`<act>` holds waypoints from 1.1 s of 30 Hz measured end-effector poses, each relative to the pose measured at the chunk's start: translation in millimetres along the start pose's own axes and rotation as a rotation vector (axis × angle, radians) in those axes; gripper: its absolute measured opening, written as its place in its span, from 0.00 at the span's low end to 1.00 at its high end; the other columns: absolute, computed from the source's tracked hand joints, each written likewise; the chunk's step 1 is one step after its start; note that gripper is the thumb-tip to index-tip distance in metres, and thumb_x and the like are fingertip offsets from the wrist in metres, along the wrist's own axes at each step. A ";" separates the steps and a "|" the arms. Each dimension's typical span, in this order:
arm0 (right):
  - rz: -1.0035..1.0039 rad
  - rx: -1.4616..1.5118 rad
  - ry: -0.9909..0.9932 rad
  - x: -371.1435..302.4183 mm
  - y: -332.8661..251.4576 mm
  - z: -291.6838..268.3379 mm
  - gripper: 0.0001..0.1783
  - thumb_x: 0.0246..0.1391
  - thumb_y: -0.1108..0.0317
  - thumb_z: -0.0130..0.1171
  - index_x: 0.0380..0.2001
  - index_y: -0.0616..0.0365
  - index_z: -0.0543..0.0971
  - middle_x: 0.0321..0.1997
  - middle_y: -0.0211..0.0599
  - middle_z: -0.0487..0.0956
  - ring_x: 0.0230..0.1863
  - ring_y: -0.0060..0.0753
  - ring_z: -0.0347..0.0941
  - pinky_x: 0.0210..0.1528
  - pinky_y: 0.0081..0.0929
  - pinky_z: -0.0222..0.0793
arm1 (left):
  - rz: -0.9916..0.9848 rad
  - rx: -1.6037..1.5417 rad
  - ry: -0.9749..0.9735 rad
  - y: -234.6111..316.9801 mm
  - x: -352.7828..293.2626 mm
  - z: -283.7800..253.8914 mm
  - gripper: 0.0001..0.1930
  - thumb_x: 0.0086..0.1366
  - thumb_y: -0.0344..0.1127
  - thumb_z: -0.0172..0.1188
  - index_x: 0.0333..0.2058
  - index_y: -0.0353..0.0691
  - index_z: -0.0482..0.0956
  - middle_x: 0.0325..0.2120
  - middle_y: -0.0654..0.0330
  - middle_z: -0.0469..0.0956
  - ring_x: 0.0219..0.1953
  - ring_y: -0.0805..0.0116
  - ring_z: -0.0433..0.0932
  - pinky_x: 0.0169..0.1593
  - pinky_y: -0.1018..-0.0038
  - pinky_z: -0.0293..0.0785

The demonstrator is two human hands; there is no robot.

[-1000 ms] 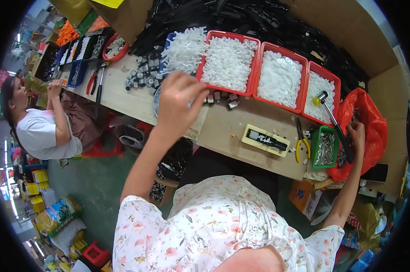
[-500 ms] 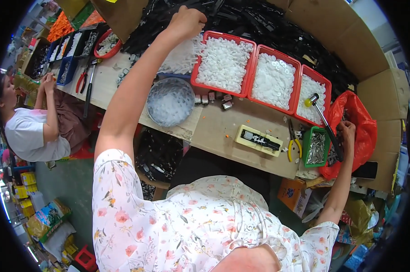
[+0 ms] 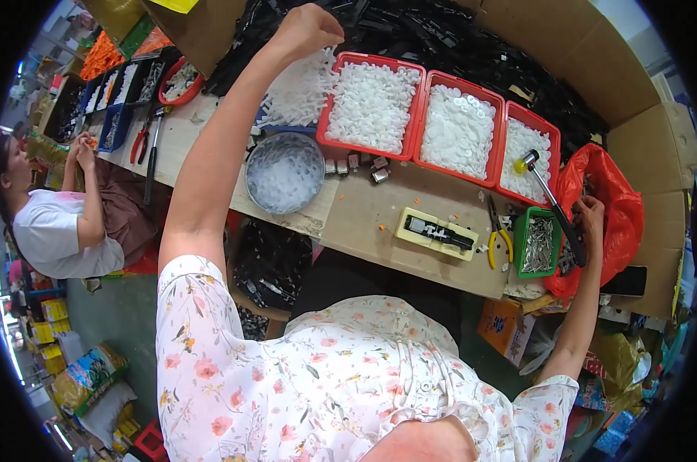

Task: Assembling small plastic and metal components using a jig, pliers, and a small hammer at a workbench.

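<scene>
My left hand is stretched to the far side of the bench, over the edge between a pile of long black plastic parts and a heap of white plastic pieces. Its fingers are bent together; whatever they hold is hidden. On the right, my right hand is at the mouth of a red plastic bag, fingers curled on something I cannot make out. Beside it lies a hammer, its head resting over a red tray. A cream fixture block holding a black part sits in front of me.
Red trays of small white parts line the bench. Nearer stand a round metal bowl, yellow-handled pliers and a green bin of metal pieces. A co-worker sits at left. Cardboard walls border the far right.
My left hand has shifted slightly farther away over the black parts. My right hand stays at the red bag, with its fingers slightly moved. The whole view has shifted a little.
</scene>
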State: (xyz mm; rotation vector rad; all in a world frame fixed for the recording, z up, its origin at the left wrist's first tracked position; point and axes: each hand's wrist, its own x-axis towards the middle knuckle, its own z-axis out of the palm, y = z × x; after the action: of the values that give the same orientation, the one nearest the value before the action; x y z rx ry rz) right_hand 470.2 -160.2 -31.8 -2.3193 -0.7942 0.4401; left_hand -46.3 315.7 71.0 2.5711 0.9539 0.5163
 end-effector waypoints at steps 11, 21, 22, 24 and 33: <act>-0.175 -0.007 -0.010 9.3 36.7 -6.2 0.12 0.55 0.62 0.61 0.24 0.60 0.80 0.18 0.24 0.74 0.16 0.18 0.67 0.18 0.22 0.61 | 0.063 -0.167 0.205 26.1 -40.4 -22.1 0.11 0.60 0.38 0.67 0.38 0.37 0.88 0.30 0.59 0.86 0.32 0.77 0.81 0.40 0.78 0.76; -0.025 -0.133 0.061 -21.7 -25.8 -14.7 0.11 0.45 0.65 0.64 0.26 0.63 0.81 0.18 0.30 0.76 0.19 0.23 0.71 0.23 0.27 0.67 | -0.123 -0.307 0.196 36.9 -196.3 -19.7 0.06 0.60 0.28 0.68 0.34 0.32 0.84 0.28 0.67 0.81 0.31 0.82 0.74 0.36 0.82 0.68; 0.005 -0.111 0.041 -17.3 -20.8 -18.7 0.13 0.46 0.63 0.66 0.29 0.63 0.81 0.19 0.30 0.76 0.20 0.23 0.72 0.24 0.25 0.67 | -0.110 -0.295 0.195 36.3 -210.0 -15.0 0.05 0.59 0.27 0.68 0.33 0.32 0.84 0.29 0.65 0.82 0.32 0.80 0.75 0.38 0.80 0.69; -0.033 -0.099 0.069 -16.3 -19.5 -18.5 0.14 0.47 0.62 0.67 0.30 0.63 0.81 0.21 0.30 0.77 0.22 0.24 0.73 0.25 0.26 0.68 | -0.081 -0.272 0.210 40.0 -228.4 -8.9 0.04 0.58 0.25 0.67 0.32 0.32 0.84 0.29 0.61 0.82 0.34 0.74 0.77 0.40 0.77 0.70; -0.207 -0.234 0.041 14.2 20.2 -16.6 0.11 0.55 0.66 0.61 0.30 0.65 0.81 0.23 0.27 0.76 0.25 0.21 0.68 0.29 0.25 0.64 | -0.027 -0.157 0.345 57.6 -251.0 9.7 0.05 0.49 0.29 0.71 0.25 0.36 0.85 0.25 0.57 0.81 0.35 0.59 0.75 0.39 0.67 0.70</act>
State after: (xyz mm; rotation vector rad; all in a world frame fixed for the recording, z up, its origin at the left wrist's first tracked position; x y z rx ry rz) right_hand 497.7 -171.2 -34.4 -2.4155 -1.1037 0.2173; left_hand -187.8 103.6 34.5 2.3690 1.0084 1.0093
